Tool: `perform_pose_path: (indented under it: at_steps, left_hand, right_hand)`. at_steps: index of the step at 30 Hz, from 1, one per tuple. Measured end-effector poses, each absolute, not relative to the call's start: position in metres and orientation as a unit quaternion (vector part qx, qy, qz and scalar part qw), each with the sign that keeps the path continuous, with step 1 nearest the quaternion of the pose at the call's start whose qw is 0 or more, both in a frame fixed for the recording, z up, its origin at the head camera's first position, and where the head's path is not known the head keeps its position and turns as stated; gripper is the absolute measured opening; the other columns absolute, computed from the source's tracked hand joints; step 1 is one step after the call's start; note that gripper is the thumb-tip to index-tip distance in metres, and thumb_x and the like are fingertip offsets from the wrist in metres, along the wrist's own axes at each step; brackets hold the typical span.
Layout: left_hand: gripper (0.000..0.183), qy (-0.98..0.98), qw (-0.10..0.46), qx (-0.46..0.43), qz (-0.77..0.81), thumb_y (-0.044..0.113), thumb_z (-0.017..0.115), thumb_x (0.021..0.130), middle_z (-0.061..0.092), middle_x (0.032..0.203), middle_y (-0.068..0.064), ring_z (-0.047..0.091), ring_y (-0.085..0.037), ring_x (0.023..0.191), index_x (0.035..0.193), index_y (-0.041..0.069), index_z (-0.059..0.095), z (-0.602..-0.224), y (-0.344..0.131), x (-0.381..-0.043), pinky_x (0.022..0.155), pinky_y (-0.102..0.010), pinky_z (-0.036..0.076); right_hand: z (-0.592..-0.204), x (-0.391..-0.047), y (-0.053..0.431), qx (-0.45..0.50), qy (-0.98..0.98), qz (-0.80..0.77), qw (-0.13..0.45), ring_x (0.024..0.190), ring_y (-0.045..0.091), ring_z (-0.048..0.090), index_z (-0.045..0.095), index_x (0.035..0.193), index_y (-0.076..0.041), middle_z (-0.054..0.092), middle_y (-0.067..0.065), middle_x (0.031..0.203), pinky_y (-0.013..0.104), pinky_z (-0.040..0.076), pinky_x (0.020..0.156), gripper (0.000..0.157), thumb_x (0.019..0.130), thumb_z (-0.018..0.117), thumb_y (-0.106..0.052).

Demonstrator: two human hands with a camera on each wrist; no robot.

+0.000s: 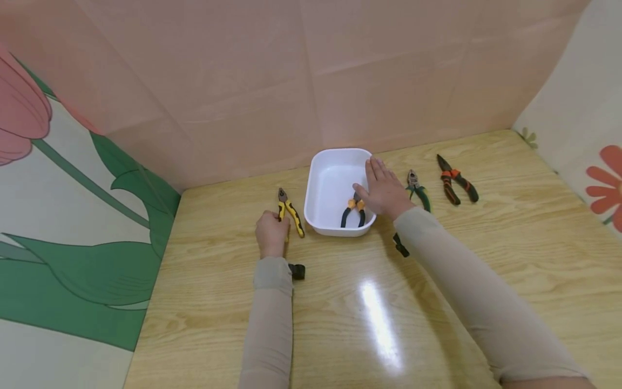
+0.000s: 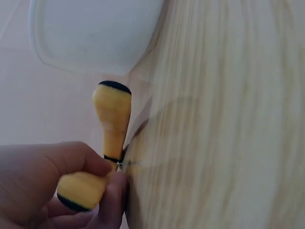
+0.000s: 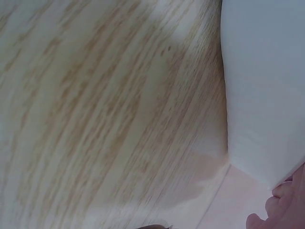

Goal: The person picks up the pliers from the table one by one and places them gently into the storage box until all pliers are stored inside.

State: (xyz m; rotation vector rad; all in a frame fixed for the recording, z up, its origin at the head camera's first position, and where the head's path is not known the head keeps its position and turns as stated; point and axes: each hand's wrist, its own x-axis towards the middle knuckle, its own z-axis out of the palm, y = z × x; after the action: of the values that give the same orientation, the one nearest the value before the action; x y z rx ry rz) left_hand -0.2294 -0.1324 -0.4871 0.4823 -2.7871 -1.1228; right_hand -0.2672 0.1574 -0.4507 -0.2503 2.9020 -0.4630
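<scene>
My left hand (image 1: 272, 233) pinches one handle of the yellow-and-black pliers (image 1: 295, 217), left of the white plastic tub (image 1: 326, 189). The pliers' jaws point toward the back wall. In the left wrist view, thumb and finger close on one yellow handle (image 2: 82, 190), while the other handle (image 2: 113, 121) sticks out free toward the tub. My right hand (image 1: 387, 193) lies flat with straight fingers over the tub's right rim, its fingertips against the tub wall (image 3: 267, 95) in the right wrist view. Inside the tub lie pliers with orange-and-black handles (image 1: 346, 214), their head partly hidden by my right thumb.
Right of the tub are green-handled pliers (image 1: 425, 199), partly covered by my right forearm, and red-and-black pliers (image 1: 449, 189) farther right. The wood-grain table (image 1: 335, 302) meets a pink wall covering (image 1: 243, 108) behind the tub. Patterned panels stand at both sides.
</scene>
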Motion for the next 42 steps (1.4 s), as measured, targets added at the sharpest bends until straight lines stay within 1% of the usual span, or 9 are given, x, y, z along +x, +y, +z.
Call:
perform_pose_path:
  at_steps: [5, 8, 11, 15, 18, 26, 34, 39, 42]
  left_hand:
    - [0.024, -0.887, 0.031, 0.164, -0.430, 0.015, 0.068, 0.091, 0.074, 0.086, -0.013, 0.066, -0.019, 0.069, 0.105, -0.003, 0.073, -0.488, -0.136, -0.231, 0.061, -0.028, 0.055]
    - [0.020, -0.858, 0.017, 0.160, -0.487, 0.012, 0.068, 0.090, 0.073, 0.076, -0.010, 0.063, -0.013, 0.058, 0.099, -0.005, 0.074, -0.491, -0.140, -0.232, 0.052, -0.021, 0.050]
    - [0.017, -0.816, -0.004, 0.156, -0.557, 0.008, 0.066, 0.090, 0.070, 0.067, -0.008, 0.061, -0.010, 0.054, 0.090, -0.007, 0.074, -0.494, -0.144, -0.232, 0.048, -0.018, 0.048]
    - [0.017, -0.778, -0.021, 0.151, -0.610, 0.007, 0.065, 0.090, 0.066, 0.064, -0.004, 0.061, -0.009, 0.055, 0.081, -0.006, 0.072, -0.497, -0.148, -0.230, 0.049, -0.018, 0.048]
    - [0.019, -0.763, -0.025, 0.146, -0.629, 0.008, 0.066, 0.089, 0.066, 0.064, -0.004, 0.060, -0.010, 0.055, 0.078, -0.006, 0.072, -0.498, -0.151, -0.229, 0.050, -0.017, 0.047]
    - [0.034, -0.695, -0.060, 0.164, -0.697, 0.022, 0.065, 0.101, 0.068, 0.073, -0.009, 0.066, -0.012, 0.062, 0.090, -0.010, 0.069, -0.499, -0.157, -0.229, 0.055, -0.020, 0.056]
    - [0.038, -0.692, -0.068, 0.173, -0.698, 0.025, 0.065, 0.101, 0.071, 0.080, -0.011, 0.071, -0.015, 0.068, 0.099, -0.012, 0.070, -0.501, -0.160, -0.228, 0.063, -0.024, 0.060]
    - [0.038, -0.689, -0.070, 0.170, -0.701, 0.026, 0.065, 0.101, 0.072, 0.083, -0.013, 0.071, -0.015, 0.070, 0.100, -0.011, 0.070, -0.501, -0.160, -0.226, 0.065, -0.025, 0.060]
    - [0.036, -0.696, -0.065, 0.160, -0.697, 0.025, 0.064, 0.102, 0.072, 0.082, -0.012, 0.071, -0.015, 0.069, 0.096, -0.009, 0.071, -0.501, -0.158, -0.225, 0.064, -0.024, 0.060]
  right_hand:
    - [-0.452, -0.269, 0.158, -0.083, 0.979, -0.158, 0.095, 0.153, 0.035, -0.016, -0.014, 0.158, 0.000, -0.020, 0.018, 0.166, 0.055, 0.000, 0.124, 0.084, 0.107, 0.026, -0.053]
    - [-0.452, -0.269, 0.158, -0.082, 0.979, -0.161, 0.094, 0.154, 0.035, -0.015, -0.013, 0.158, 0.000, -0.018, 0.019, 0.166, 0.055, -0.001, 0.124, 0.084, 0.107, 0.027, -0.053]
    - [-0.452, -0.268, 0.157, -0.081, 0.979, -0.160, 0.095, 0.154, 0.035, -0.015, -0.013, 0.158, 0.000, -0.018, 0.019, 0.167, 0.055, -0.001, 0.124, 0.084, 0.107, 0.027, -0.054]
    - [-0.451, -0.267, 0.156, -0.079, 0.979, -0.158, 0.100, 0.153, 0.034, -0.016, -0.015, 0.158, -0.001, -0.020, 0.017, 0.166, 0.054, -0.001, 0.125, 0.085, 0.107, 0.026, -0.055]
    - [-0.451, -0.267, 0.155, -0.079, 0.979, -0.159, 0.101, 0.153, 0.034, -0.017, -0.015, 0.158, -0.001, -0.021, 0.016, 0.166, 0.053, -0.001, 0.125, 0.085, 0.107, 0.026, -0.055]
    - [-0.451, -0.266, 0.155, -0.080, 0.979, -0.160, 0.101, 0.153, 0.033, -0.017, -0.016, 0.158, -0.002, -0.021, 0.016, 0.166, 0.053, -0.003, 0.125, 0.085, 0.107, 0.024, -0.057]
    - [-0.453, -0.268, 0.155, -0.080, 0.979, -0.159, 0.102, 0.154, 0.033, -0.017, -0.016, 0.158, -0.002, -0.022, 0.015, 0.166, 0.052, -0.003, 0.125, 0.086, 0.106, 0.024, -0.058]
    - [-0.452, -0.267, 0.156, -0.086, 0.978, -0.160, 0.100, 0.153, 0.034, -0.017, -0.016, 0.158, -0.001, -0.020, 0.017, 0.166, 0.053, -0.003, 0.125, 0.086, 0.106, 0.024, -0.057]
    - [-0.451, -0.266, 0.157, -0.088, 0.979, -0.155, 0.100, 0.153, 0.035, -0.016, -0.016, 0.158, 0.000, -0.020, 0.018, 0.166, 0.053, -0.002, 0.124, 0.086, 0.107, 0.024, -0.057]
